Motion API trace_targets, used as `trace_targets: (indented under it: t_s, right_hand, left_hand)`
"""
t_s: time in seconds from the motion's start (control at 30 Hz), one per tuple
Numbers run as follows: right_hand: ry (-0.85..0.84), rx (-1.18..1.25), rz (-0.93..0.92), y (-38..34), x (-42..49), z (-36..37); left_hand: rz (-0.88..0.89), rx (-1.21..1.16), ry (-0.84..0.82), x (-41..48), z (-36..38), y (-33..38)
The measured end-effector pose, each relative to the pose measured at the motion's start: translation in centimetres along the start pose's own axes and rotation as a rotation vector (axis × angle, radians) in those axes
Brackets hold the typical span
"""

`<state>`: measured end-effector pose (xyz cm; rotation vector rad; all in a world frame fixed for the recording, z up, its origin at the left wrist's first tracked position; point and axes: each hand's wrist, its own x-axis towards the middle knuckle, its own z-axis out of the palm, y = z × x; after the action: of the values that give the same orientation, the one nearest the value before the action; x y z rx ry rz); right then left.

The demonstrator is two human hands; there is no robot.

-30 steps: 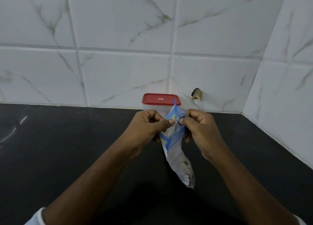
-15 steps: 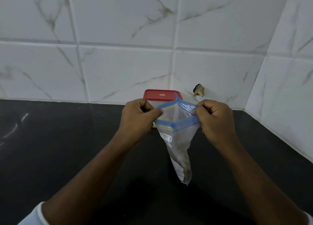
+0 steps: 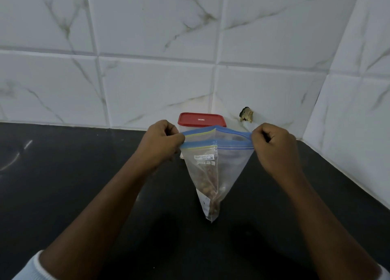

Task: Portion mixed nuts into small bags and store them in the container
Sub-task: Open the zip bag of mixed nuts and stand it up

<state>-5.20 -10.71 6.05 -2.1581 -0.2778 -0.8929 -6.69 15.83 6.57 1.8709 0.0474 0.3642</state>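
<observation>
Left hand [image 3: 161,144] and right hand [image 3: 274,147] are each pinching a top corner of the bag [image 3: 215,170], stretching it wide, nuts [image 3: 209,189] sitting low.

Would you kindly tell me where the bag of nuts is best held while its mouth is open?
By the blue zip band at its top, pinched at both ends, coming from the left and right as the left hand and right hand do. The nuts sag into the bottom point, so the bag hangs upright from the band.
</observation>
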Motion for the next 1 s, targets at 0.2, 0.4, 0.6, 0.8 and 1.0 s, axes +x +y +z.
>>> trace_targets:
  t_s: [0.2,0.4,0.6,0.8,1.0]
  right_hand:
    - [-0.214,0.265,0.136,-1.1,-0.5,1.1]
    - [-0.42,0.362,0.175,-1.4,-1.0,2.0]
    - [-0.362,0.936,0.599,-0.5,-0.3,2.6]
    - [-0.38,1.14,0.955,0.5,-0.6,3.2]
    - [-0.36,1.055,0.797,0.9,-0.4,2.9]
  left_hand:
    - [0.023,-0.123,-0.135,-0.7,0.8,0.3]
    - [-0.027,-0.143,-0.153,-0.6,1.5,0.1]
    - [-0.499,-0.638,-0.255,0.0,2.0,-0.4]
    - [-0.763,-0.897,-0.211,0.6,1.2,-1.1]
    - [-0.653,-0.869,-0.264,0.3,1.5,-1.1]
